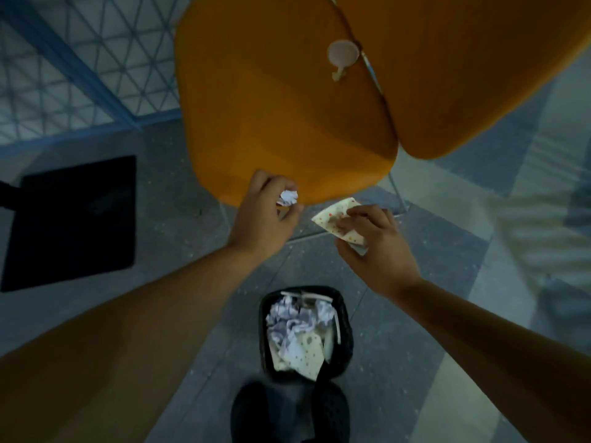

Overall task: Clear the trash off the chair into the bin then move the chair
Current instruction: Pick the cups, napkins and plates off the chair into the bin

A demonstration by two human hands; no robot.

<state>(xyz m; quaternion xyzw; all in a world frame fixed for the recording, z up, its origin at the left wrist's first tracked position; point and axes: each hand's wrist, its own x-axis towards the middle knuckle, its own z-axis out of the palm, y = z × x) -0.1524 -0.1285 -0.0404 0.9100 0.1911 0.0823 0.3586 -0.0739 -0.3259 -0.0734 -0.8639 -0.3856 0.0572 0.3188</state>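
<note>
Left hand (265, 215) grasps a paper ball (288, 197) at the chair (271, 107) seat's front edge. Right hand (374, 247) pinches a dotted wrapper (332, 215) just off that edge. The bin (347, 340) stands on the floor below, holding trash.

Two bare forearms, no sleeves in view, left hand (265, 212) and right hand (377, 247) without rings, watch or gloves, dark textured shoes (287, 414) at the bottom edge
</note>
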